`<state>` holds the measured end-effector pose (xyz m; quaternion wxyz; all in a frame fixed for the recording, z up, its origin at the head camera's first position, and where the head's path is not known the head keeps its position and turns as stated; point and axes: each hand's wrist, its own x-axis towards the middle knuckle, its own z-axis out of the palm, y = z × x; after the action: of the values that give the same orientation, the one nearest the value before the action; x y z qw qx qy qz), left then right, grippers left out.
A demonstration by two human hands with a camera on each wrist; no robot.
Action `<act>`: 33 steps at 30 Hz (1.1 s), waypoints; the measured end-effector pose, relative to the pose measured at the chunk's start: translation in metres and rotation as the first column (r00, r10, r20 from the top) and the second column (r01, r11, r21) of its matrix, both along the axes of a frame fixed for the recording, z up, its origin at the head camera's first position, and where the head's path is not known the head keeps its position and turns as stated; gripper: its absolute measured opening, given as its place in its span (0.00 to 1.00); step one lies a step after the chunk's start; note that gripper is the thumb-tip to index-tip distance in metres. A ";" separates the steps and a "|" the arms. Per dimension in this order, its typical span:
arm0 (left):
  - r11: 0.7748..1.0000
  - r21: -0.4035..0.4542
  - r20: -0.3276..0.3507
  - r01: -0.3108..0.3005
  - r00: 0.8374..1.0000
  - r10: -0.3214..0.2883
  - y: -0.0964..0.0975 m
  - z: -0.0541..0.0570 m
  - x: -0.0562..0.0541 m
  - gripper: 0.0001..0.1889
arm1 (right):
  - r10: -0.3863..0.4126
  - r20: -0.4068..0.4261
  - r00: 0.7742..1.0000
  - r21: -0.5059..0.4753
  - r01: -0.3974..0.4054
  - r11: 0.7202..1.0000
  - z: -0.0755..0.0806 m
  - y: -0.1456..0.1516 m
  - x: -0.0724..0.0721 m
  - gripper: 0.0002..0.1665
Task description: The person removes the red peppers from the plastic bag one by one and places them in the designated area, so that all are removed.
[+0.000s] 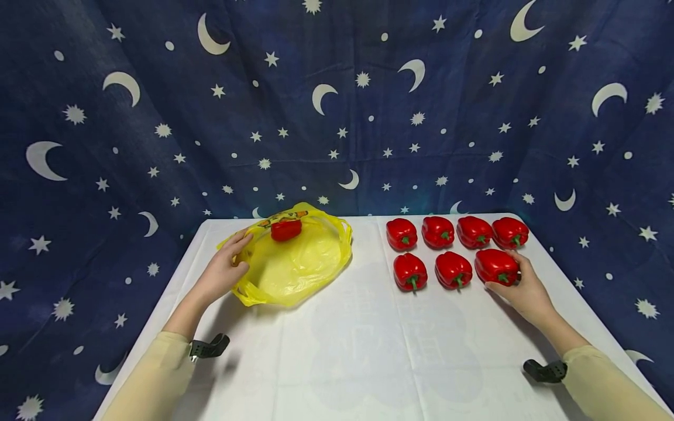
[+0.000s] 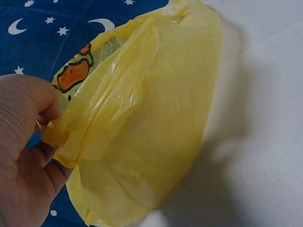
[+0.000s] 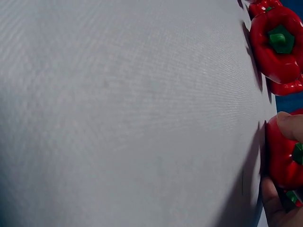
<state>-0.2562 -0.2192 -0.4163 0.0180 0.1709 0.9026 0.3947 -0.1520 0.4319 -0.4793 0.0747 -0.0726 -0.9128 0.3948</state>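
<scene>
My left hand (image 1: pixel 223 270) is at the left rim of a thin yellow plastic bag (image 1: pixel 316 257) that stands with its mouth spread wide. In the left wrist view, thumb and fingers pinch the bag's gathered edge (image 2: pixel 71 137). One red bell pepper (image 1: pixel 286 230) shows inside the bag, near its far wall. On the right, my right hand (image 1: pixel 526 295) grips a red bell pepper (image 1: pixel 492 265) with a green stem, its thumb on the near side and fingers round the right end. The right wrist view catches this pepper (image 3: pixel 279 156) at its edge, beside the thumb.
Several more red bell peppers stand in two rows, with one pepper (image 1: pixel 401 234) at the back left and another (image 1: pixel 453 270) left of the gripped one. A white cloth (image 1: pixel 342 351) covers the table. Behind it hangs a dark blue curtain (image 1: pixel 295 105) with moons and stars.
</scene>
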 end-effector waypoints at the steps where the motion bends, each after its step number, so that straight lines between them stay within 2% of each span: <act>1: 1.000 0.001 -0.001 0.001 1.000 -0.001 0.000 0.000 0.000 0.36 | -0.002 0.002 1.000 0.003 0.002 1.000 0.000 0.000 0.000 0.64; 10: 1.000 0.005 -0.015 0.002 1.000 -0.002 0.001 0.000 -0.001 0.36 | 0.025 0.029 0.999 0.017 -0.026 1.000 0.003 0.003 0.001 0.72; 15: 1.000 -0.002 -0.017 0.002 1.000 -0.002 0.001 0.000 -0.002 0.36 | 0.005 0.025 1.000 0.033 -0.006 0.999 0.016 0.006 0.009 0.69; 19: 1.000 -0.004 -0.014 -0.003 1.000 0.003 0.001 0.000 -0.004 0.37 | -0.055 -0.059 0.997 0.068 0.059 0.996 0.029 0.005 0.015 0.61; 23: 1.000 0.002 -0.027 0.001 1.000 -0.001 0.002 0.001 -0.005 0.37 | -0.074 -0.189 0.979 0.074 0.089 0.993 0.044 -0.009 0.013 0.51; 25: 1.000 0.005 -0.036 0.003 0.999 -0.003 0.003 0.002 -0.006 0.37 | -0.055 -0.243 0.969 0.071 0.074 0.995 0.053 -0.023 0.011 0.48; 28: 1.000 0.009 -0.045 0.001 0.999 -0.001 0.004 0.003 -0.006 0.37 | 0.007 -0.293 0.956 0.061 0.011 0.998 0.067 -0.053 0.005 0.43; 33: 1.000 0.019 -0.050 -0.007 0.999 0.008 0.006 0.004 -0.005 0.37 | 0.173 -0.259 0.950 0.060 -0.163 0.985 0.084 -0.115 -0.013 0.40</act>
<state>-0.2616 -0.2132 -0.4123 -0.0076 0.1776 0.8997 0.3988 -0.1651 0.3170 -0.3952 0.1629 0.0600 -0.9049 0.3886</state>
